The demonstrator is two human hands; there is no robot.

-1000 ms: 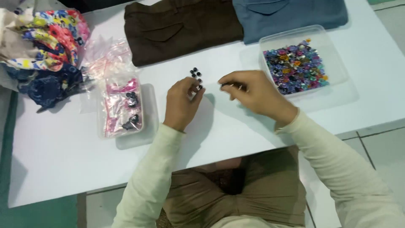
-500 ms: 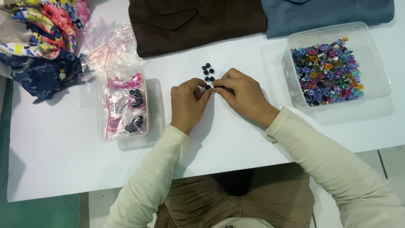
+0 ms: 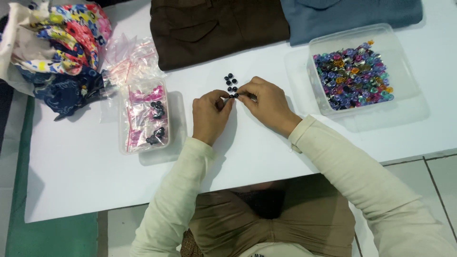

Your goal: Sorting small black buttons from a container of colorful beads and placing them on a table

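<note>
Head view, the only one: both hands meet over the white tabletop (image 3: 71, 181), just below a small cluster of black beads (image 3: 231, 84). The left hand (image 3: 209, 116) is curled nearly closed, thumb and forefinger pinched toward the lowest bead of the cluster; the right hand (image 3: 267, 105) is likewise pinched, fingertips touching the left's at that same bead. Whether either hand grips a bead or only something fine between them is too small to tell.

To do this well, I judge the fingertips should stay low over the tabletop and press lightly, so the loose beads just above them are not scattered, with wrists resting for steadiness.

Relative to the beads: a clear box of coloured pieces (image 3: 354, 76) sits well to the right, a clear box of small bags (image 3: 144, 119) to the left, folded brown cloth (image 3: 214, 28) beyond, and patterned fabric (image 3: 62, 43) far left.
</note>
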